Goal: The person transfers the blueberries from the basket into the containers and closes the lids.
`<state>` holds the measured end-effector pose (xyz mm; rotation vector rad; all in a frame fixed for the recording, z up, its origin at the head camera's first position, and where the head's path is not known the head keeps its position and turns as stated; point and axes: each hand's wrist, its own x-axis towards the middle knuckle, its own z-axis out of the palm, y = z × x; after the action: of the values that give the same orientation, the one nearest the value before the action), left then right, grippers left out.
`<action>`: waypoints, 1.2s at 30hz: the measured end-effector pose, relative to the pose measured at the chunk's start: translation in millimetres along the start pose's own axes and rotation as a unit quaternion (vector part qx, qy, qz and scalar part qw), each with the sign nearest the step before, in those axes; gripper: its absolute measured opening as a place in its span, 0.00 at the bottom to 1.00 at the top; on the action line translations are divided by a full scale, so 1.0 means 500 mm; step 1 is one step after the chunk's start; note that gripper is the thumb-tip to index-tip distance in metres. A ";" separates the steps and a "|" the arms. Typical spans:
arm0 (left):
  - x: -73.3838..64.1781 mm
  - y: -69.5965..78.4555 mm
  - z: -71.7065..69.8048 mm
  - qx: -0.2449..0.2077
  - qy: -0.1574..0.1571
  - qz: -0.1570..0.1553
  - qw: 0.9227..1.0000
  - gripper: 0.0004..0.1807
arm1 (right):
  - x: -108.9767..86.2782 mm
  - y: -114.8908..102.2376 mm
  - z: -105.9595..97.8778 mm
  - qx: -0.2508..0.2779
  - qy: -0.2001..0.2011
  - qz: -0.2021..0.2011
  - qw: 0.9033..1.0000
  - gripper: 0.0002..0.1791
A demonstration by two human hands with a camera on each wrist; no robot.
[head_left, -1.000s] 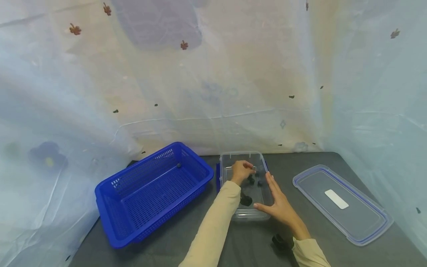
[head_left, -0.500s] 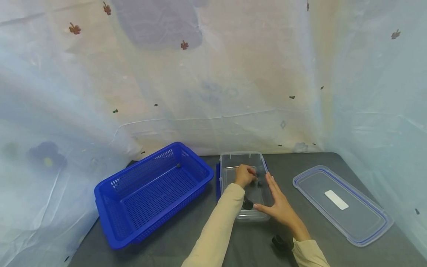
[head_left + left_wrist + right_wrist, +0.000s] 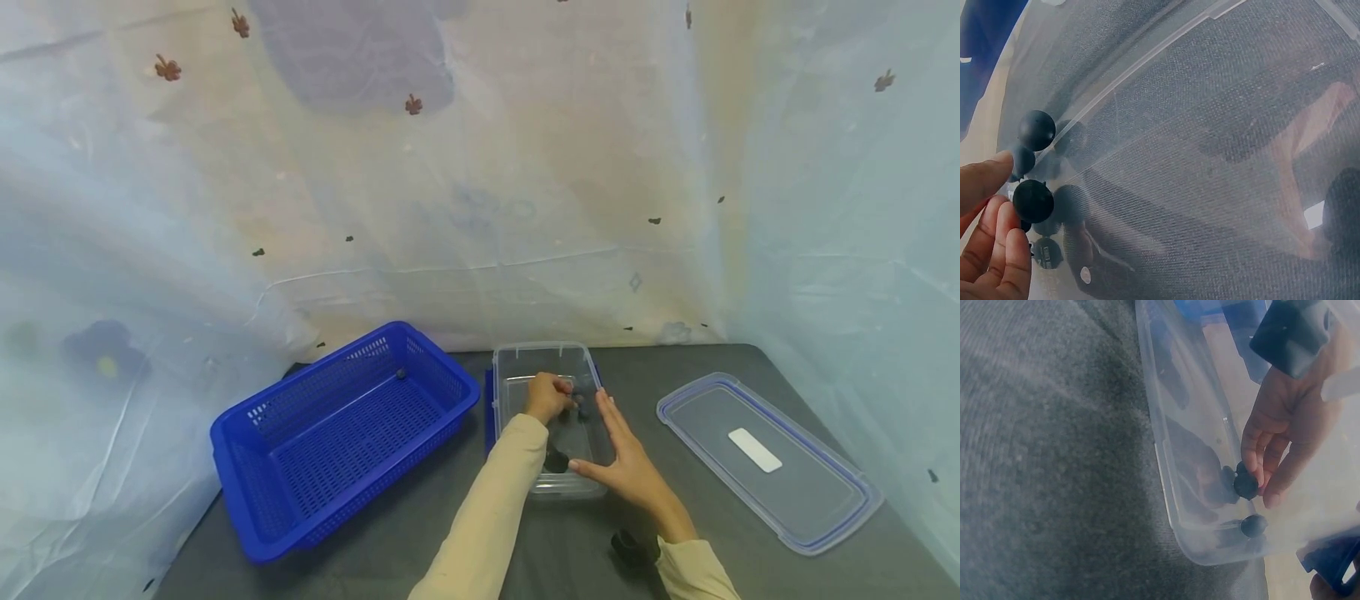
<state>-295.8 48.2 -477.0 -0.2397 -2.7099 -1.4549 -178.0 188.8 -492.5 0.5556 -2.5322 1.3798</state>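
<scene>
The left hand [image 3: 549, 396] is lowered into a rectangular clear plastic box [image 3: 567, 486], its thumb and fingers curled toward small, dark, smooth, round balls [image 3: 1037, 130]; whether any of these is pinched cannot be told. In the left wrist view, 3 balls are plainly seen at the fingertips, and their reflections are shown in the clear wall. In the right wrist view, a lower ball [image 3: 1254, 526] is set near the fingertips on the box floor. The right hand [image 3: 630, 468] is held at the right side of the box, fingers extended, thumb spread apart from them. Beyond the box, to the left, a blue rectangular perforated plastic basket [image 3: 337, 450] is placed at an angle, with 1 small dark ball [image 3: 401, 373] contained near its far end. To the right, a clear plastic lid with a blue seal [image 3: 795, 492] is laid flat, a white label [image 3: 755, 451] being fixed to it. All are supported by a dark grey table [image 3: 420, 533], behind which a pale patterned plastic sheet [image 3: 480, 208] is hung.
</scene>
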 end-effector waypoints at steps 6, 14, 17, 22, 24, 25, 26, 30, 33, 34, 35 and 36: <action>0.007 -0.002 0.001 -0.001 -0.010 -0.017 1.000 0.11 | 0.000 0.000 -0.001 -0.002 0.000 0.002 1.000 0.61; 0.011 0.013 -0.021 -0.024 -0.020 -0.013 0.999 0.09 | 0.000 0.003 -0.001 0.005 -0.004 -0.001 1.000 0.60; 0.014 0.020 -0.033 -0.038 -0.035 -0.008 0.999 0.09 | 0.000 0.005 -0.001 0.004 -0.004 -0.005 1.000 0.59; 0.022 0.025 -0.053 -0.068 -0.063 0.003 0.996 0.11 | 0.001 0.006 0.000 -0.002 -0.004 -0.006 1.000 0.60; 0.023 0.030 -0.065 -0.089 -0.079 0.003 0.993 0.12 | 0.000 0.007 0.000 -0.002 -0.004 0.001 1.000 0.60; 0.023 0.032 -0.070 -0.093 -0.082 0.005 0.992 0.13 | 0.000 0.007 0.001 0.000 -0.004 0.004 1.000 0.60; 0.023 0.034 -0.076 -0.101 -0.086 0.006 0.991 0.14 | 0.000 0.007 0.000 0.000 -0.005 0.007 1.000 0.60; 0.023 0.044 -0.102 -0.102 -0.088 0.022 0.991 0.14 | -0.001 0.007 0.000 0.002 -0.007 0.013 1.000 0.60; 0.023 0.053 -0.125 -0.110 -0.084 0.038 0.990 0.12 | -0.001 0.006 -0.001 0.002 -0.006 0.014 1.000 0.61; 0.023 0.055 -0.133 -0.110 -0.080 0.044 0.990 0.12 | -0.001 0.005 -0.001 0.001 -0.006 0.015 1.000 0.61; 0.022 0.058 -0.141 -0.112 -0.076 0.049 0.990 0.12 | -0.001 0.005 -0.001 0.000 -0.006 0.015 1.000 0.61; 0.022 0.060 -0.149 -0.114 -0.072 0.054 0.989 0.12 | -0.001 0.005 -0.001 -0.001 -0.006 0.016 1.000 0.61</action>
<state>-303.4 3.8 -409.5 -0.5131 -2.5846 -1.7780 -178.5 190.3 -494.3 0.5273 -2.5624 1.3877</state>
